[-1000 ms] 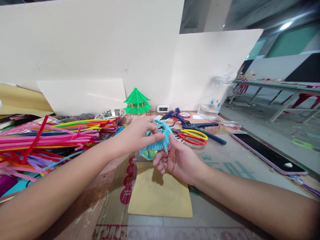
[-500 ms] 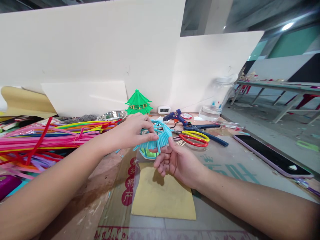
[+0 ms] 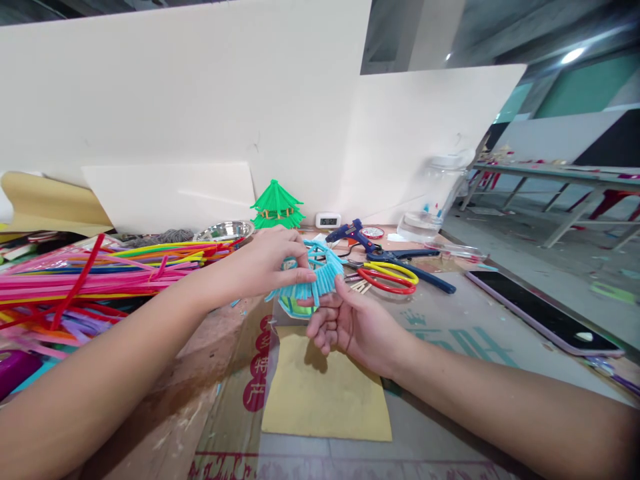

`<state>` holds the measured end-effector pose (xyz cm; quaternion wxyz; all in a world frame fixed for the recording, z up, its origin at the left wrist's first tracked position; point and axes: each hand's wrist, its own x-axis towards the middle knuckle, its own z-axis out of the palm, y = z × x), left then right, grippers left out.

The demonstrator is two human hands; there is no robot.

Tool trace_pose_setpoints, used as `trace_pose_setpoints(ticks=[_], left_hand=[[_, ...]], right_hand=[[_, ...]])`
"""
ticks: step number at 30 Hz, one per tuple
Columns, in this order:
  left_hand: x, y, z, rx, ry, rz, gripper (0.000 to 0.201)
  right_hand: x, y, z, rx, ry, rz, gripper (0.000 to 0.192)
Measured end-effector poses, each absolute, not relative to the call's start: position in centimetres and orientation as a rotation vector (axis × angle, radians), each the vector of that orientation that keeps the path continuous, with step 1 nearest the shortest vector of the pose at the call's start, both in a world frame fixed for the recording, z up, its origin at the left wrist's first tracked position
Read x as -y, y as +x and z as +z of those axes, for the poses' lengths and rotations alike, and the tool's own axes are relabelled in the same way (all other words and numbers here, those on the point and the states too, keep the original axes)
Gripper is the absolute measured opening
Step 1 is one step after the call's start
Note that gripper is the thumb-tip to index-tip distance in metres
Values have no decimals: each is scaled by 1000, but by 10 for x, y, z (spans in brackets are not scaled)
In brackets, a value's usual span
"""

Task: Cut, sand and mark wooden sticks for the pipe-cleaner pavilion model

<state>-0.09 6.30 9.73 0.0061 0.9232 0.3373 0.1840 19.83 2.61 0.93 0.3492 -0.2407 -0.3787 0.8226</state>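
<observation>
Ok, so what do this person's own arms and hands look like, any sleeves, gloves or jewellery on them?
Both forearms are bare right to the picture's edge, with no sleeves showing. The left hand and the right hand wear no gloves, and no rings, watch or bracelet show. Nails look short and unpainted.

Two hands, left (image 3: 267, 263) and right (image 3: 353, 323), are counted, with one blue pipe-cleaner piece (image 3: 313, 277) between them. One green pagoda model (image 3: 277, 205), one glue gun (image 3: 350, 233), one phone (image 3: 545, 312), one metal bowl (image 3: 224, 231) and two pairs of scissors (image 3: 390, 275) are counted at twelve to two o'clock.
</observation>
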Motion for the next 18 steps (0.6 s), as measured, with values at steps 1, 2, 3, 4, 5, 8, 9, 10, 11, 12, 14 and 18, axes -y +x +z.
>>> trace_pose_setpoints(ticks=[1,2,3,4,5,8,9,10,11,12,14,18], left_hand=[[-64,-3,98,-1051,2893,576,30],[-66,-5,98,-1042,2898,572,29],[-68,-8,99,-1036,2907,566,28],[-70,-11,100,-1036,2920,559,26],[-71,-13,101,-1047,2932,547,24],[-70,-16,105,-1136,2928,506,21],[-68,-16,106,-1163,2906,516,23],[-65,-14,107,-1179,2881,537,27],[-63,-12,106,-1185,2860,566,31],[-60,-9,105,-1181,2849,593,33],[-57,-3,101,-1168,2860,630,32],[-59,6,92,-1186,2912,656,31]], right_hand=[[-26,198,9,985,-633,2117,60],[-26,198,9,985,-644,2097,59],[-26,198,8,982,-654,2073,57],[-26,198,8,979,-660,2051,57],[-26,199,8,978,-662,2033,56],[-27,199,9,990,-650,2015,56],[-27,199,9,996,-645,2018,56],[-28,199,10,1002,-642,2023,57],[-28,199,10,1007,-642,2028,57],[-28,198,10,1012,-645,2031,58],[-27,198,10,1023,-649,2030,60],[-27,197,11,1033,-640,1993,57]])
